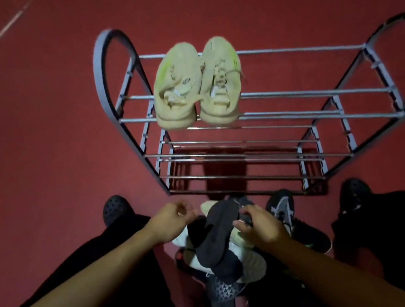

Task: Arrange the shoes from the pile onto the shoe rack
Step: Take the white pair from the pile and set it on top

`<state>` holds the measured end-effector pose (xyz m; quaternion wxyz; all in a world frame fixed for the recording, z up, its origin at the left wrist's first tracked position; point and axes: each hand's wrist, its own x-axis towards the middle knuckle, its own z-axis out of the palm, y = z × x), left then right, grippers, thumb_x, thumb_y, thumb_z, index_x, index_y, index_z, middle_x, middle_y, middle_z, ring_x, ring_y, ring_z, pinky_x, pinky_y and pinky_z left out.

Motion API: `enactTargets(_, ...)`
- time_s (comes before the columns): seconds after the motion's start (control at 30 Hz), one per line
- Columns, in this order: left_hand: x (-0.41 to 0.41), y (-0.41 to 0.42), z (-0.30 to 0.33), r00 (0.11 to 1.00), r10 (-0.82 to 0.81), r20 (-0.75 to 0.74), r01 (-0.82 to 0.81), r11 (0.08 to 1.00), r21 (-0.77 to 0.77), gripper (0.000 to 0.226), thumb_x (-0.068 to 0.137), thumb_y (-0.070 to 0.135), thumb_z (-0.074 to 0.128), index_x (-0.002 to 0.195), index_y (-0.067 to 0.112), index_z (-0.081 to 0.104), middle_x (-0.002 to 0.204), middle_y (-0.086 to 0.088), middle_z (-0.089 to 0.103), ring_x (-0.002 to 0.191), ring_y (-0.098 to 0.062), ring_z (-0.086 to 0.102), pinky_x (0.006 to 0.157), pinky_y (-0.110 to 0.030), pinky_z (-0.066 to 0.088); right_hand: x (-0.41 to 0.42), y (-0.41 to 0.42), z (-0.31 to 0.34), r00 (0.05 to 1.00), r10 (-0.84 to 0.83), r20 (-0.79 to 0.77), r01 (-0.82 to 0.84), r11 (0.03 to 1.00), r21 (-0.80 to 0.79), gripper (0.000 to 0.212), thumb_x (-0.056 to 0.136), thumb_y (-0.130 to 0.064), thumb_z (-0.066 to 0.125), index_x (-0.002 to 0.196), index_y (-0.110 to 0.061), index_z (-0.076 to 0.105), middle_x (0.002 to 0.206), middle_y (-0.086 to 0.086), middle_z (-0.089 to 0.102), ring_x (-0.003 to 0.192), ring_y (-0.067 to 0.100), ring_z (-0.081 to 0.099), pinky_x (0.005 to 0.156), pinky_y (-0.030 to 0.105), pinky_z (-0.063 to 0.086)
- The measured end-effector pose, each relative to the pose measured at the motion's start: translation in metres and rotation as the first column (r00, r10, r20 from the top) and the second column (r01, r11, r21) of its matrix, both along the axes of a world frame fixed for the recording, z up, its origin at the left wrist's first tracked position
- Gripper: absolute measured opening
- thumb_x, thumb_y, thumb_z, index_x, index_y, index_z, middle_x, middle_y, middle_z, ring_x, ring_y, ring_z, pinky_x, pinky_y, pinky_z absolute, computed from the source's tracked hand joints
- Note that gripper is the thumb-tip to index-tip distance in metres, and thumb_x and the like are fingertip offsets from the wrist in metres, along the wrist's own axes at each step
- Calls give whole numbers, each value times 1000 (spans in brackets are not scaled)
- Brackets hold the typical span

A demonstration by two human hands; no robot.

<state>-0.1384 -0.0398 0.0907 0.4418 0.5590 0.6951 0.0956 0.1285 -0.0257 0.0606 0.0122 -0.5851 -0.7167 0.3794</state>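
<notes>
Head view looked down on a metal shoe rack [268, 104] w/ rounded end frames, standing on a red floor [31, 128]. On the top tier, toward the left end, sat a pair of cream sneakers [196, 84], side by side & touching, heels to the camera, toes pointing away. The lower tiers showed only bare rails.

The pile of shoes [226, 254] lay on the floor just in front of the rack, between the person's legs in dark trousers. In it: a dark grey shoe [215, 237] on top, lying tilted, white and cream shoes under it, and a black sneaker w/ grey stripes [286, 214] at the right side, touching the pile. Deeper parts of the pile were too dark to tell apart.

Right hand [259, 227] was on the dark grey shoe; its grip was curled round the shoe's upper edge, thumb on the near side, fingers over the far side. Left hand [171, 221] hovered just beside the pile at its left, apart from the shoes, fingers loosely curled & holding nothing.

The person's feet, in black perforated clogs, stood left [115, 209] and right [354, 192] of the pile.
</notes>
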Motion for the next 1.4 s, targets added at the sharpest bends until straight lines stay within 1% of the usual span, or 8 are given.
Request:
enactTargets(0.23, 28, -35, -92, 924, 351, 155, -274, 887, -373, 48, 81, 45, 78, 113, 19, 55, 116, -9, 69, 94, -20, 66, 88, -39, 57, -20, -18, -77, 987, -153, -53, 136, 960, -246, 20, 85, -47, 63, 100, -36, 56, 100, -11, 57, 93, 14, 58, 84, 35, 49)
enactTargets(0.4, 41, -51, -120, 999, 3, 53, 15, 945, -328, 94, 79, 57, 70, 155, 20, 29, 154, -1, 33, 142, -19, 35, 119, -39, 31, -47, -29, -108, 925, -356, -129, 268, 856, -442, 31, 89, -27, 66, 113, -11, 55, 115, 8, 65, 112, 25, 61, 92, 29, 49)
enactTargets(0.53, 40, -43, -121, 991, 34, 126, 16, 927, -374, 103, 75, 54, 76, 157, 21, 23, 156, -1, 30, 145, -19, 33, 118, -35, 33, -65, -20, -99, 760, -621, -195, 414, 692, -591, 32, 97, -13, 58, 124, 3, 54, 119, 3, 58, 110, 11, 51, 64, -4, 37)
enactTargets(0.67, 42, -34, -112, 984, 90, 154, -18, 909, -417, 117, 65, 68, 77, 158, 29, 17, 156, 1, 26, 143, -20, 35, 116, -38, 38, -77, -17, -109, 582, -770, -260, 482, 584, -653, 45, 93, -39, 61, 124, -6, 62, 122, 12, 67, 115, 29, 63, 87, 33, 52)
enactTargets(0.87, 51, -18, -100, 810, 487, 327, -276, 808, -520, 93, 64, 86, 65, 130, 21, 56, 105, 4, 73, 83, -9, 72, 74, -31, 59, -74, -8, -87, 472, -836, -281, 505, 518, -691, 27, 98, -43, 52, 97, -20, 67, 78, -6, 72, 70, 7, 67, 56, 21, 49)
enactTargets(1.13, 44, -34, -91, 713, 604, 356, -286, 714, -640, 47, 93, 41, 67, 126, 9, 62, 103, -6, 77, 93, -18, 75, 83, -31, 61, -67, -19, -71, 685, -670, -287, 320, 630, -707, 46, 104, -42, 35, 113, -8, 64, 88, 11, 71, 79, 6, 63, 67, 20, 46)
enactTargets(1.27, 37, -44, -100, 962, 221, 159, -133, 891, -433, 70, 95, 41, 63, 150, 19, 26, 130, -6, 62, 112, -21, 62, 92, -26, 50, -57, -40, -83, 631, -738, -239, 466, 607, -644, 29, 96, -41, 52, 94, -15, 65, 95, 1, 68, 87, 13, 63, 84, 39, 57)
enactTargets(1.4, 28, -55, -114, 996, -61, -58, 36, 932, -361, 88, 93, 61, 53, 159, 29, 4, 156, -13, 30, 140, -32, 40, 114, -35, 36, -27, -45, -99, 836, -533, -132, 475, 822, -313, 35, 91, -46, 59, 87, -13, 68, 81, -4, 67, 75, 11, 64, 80, 35, 54)
